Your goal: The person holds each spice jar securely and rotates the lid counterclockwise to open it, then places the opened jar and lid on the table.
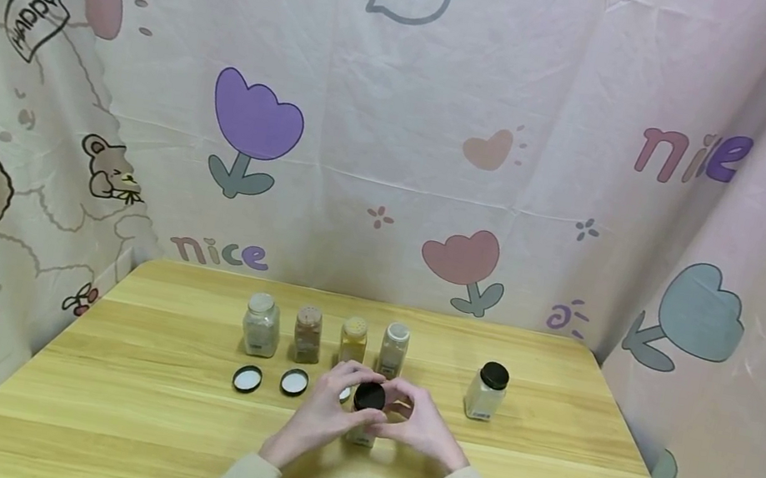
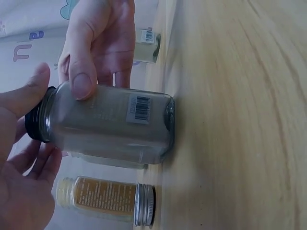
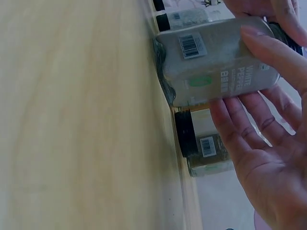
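Glass jar [image 2: 110, 127], held in half-closed right fingers [image 3: 261, 112]; left fingers [image 2: 44, 163] curl round its black lid [image 2: 36, 117]

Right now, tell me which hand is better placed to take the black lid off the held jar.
Likely the left hand: its thumb and fingers are around the black lid, while the right hand holds the jar by its body and could steady it.
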Action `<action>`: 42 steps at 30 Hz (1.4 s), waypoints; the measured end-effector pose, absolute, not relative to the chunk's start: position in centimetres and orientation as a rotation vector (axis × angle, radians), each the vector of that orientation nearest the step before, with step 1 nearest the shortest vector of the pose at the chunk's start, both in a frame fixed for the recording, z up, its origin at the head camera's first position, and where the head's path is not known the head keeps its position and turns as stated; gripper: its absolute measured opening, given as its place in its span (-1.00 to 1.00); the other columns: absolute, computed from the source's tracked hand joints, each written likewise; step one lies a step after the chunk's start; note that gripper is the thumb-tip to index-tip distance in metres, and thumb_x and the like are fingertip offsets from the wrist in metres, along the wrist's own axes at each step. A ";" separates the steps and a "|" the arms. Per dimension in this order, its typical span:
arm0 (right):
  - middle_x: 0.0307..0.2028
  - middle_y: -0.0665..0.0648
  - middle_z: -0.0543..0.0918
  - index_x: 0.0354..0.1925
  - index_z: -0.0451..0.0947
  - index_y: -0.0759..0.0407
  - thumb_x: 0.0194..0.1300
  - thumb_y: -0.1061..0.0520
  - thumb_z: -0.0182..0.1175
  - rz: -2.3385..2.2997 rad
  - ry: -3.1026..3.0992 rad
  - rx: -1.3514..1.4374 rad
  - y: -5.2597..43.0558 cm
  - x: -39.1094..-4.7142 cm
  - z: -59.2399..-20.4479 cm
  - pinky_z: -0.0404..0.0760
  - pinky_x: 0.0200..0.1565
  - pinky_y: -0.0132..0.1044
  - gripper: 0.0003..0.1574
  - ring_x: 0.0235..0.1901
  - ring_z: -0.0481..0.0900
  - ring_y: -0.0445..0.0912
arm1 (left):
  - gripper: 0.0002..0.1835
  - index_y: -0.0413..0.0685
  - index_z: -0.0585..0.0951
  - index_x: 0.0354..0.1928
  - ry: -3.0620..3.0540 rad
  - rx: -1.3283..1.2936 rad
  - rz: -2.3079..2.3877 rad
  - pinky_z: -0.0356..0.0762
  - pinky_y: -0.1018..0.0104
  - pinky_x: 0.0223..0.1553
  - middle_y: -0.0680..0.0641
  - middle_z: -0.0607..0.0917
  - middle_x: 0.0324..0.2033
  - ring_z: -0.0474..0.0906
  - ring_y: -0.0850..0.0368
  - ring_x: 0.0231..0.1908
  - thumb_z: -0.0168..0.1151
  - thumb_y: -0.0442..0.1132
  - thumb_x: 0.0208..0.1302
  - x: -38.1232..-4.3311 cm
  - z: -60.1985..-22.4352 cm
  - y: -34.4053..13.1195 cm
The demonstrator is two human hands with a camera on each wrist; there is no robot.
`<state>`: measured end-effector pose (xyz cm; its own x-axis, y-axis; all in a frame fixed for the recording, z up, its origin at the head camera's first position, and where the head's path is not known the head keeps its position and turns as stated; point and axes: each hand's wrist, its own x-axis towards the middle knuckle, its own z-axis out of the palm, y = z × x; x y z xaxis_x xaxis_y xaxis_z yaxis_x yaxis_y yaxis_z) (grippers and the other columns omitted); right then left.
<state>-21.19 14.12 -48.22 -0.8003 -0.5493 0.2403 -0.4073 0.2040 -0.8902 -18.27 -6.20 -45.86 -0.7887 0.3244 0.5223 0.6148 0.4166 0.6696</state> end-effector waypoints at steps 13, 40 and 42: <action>-0.03 0.31 0.63 0.13 0.51 0.31 0.03 0.24 0.52 -1.687 2.245 -0.896 14.5 -21.1 -47.9 0.63 0.20 -0.44 -0.31 -0.06 0.62 -0.28 | -0.52 -0.18 0.50 0.32 -2.506 -1.203 -1.300 0.50 -0.08 0.35 -0.18 0.55 0.33 0.48 -0.17 0.31 0.17 -0.41 0.37 -18.2 -44.5 -8.1; -0.04 0.31 0.65 0.09 0.53 0.28 0.04 0.23 0.52 -1.668 2.256 -0.927 14.3 -21.2 -47.8 0.64 0.16 -0.44 -0.36 -0.10 0.60 -0.29 | -0.50 -0.26 0.50 0.31 -2.491 -1.113 -1.476 0.53 -0.04 0.33 -0.25 0.60 0.26 0.56 -0.23 0.24 0.28 -0.32 0.35 -18.7 -44.7 -8.1; -0.05 0.30 0.64 0.08 0.53 0.28 0.04 0.22 0.52 -1.668 2.258 -0.922 14.3 -21.2 -47.9 0.64 0.16 -0.45 -0.37 -0.10 0.60 -0.28 | -0.51 -0.26 0.52 0.29 -2.494 -1.105 -1.491 0.56 -0.03 0.30 -0.26 0.63 0.22 0.59 -0.22 0.20 0.29 -0.29 0.35 -18.7 -44.7 -8.1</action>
